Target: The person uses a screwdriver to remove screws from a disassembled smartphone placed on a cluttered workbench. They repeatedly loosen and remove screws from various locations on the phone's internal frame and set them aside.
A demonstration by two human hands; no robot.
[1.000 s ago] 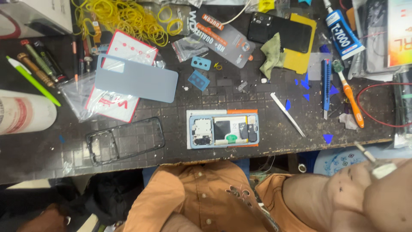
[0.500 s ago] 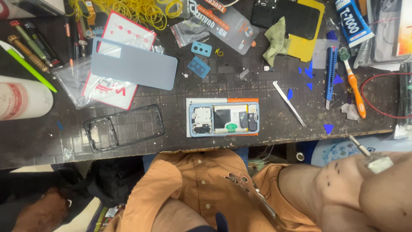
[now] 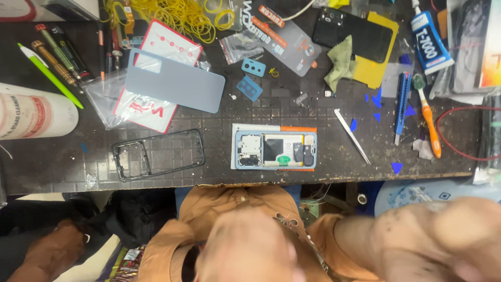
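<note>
Opened phone (image 3: pixel 275 149), back off, lies flat on mat near front edge of bench (image 3: pixel 313 109), untouched. Nearest things: empty black frame (image 3: pixel 159 154) to its left, grey back cover (image 3: pixel 175 81) beyond that, white spudger (image 3: pixel 352 136) to its right.

Change vs 0.5 s ago: blurred left hand (image 3: pixel 245 245) now up in lower centre of view, below bench edge; wasn't there before. Right hand (image 3: pixel 443 237) bigger, closer to cam. Both well clear of phone. Fingers too blurred, can't tell grip or if holding anything.

Read: hands off work, no contact w/ phone.

Blurred hands (image 3: pixel 334 245), perhaps below opened phone (image 3: pixel 275 149)
</note>
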